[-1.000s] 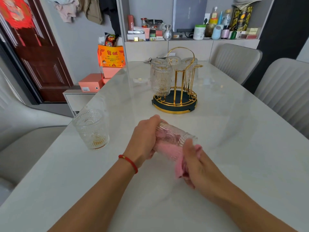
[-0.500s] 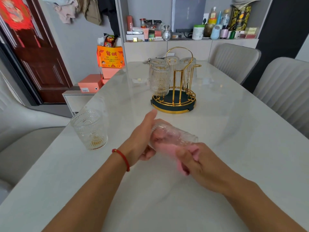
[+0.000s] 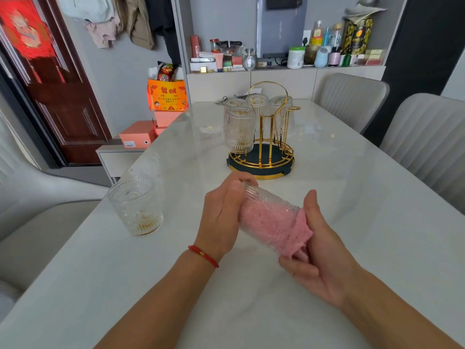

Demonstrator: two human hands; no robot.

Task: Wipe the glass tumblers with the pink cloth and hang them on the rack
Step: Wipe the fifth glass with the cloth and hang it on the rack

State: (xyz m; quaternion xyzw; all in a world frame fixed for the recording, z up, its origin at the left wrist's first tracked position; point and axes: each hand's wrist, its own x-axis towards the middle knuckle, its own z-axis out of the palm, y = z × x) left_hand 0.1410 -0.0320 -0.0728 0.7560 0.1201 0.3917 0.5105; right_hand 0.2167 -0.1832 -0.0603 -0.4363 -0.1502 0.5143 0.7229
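Wiping a ribbed glass tumbler over the white marble worktop.

Nearest me, my left hand has its grip around the base of the ribbed clear glass tumbler, held sideways with the fuzzy pink cloth stuffed inside; my right hand holds the cloth at its mouth. Left, an upright patterned glass stands alone. Beyond, the gold wire rack holds inverted tumblers.
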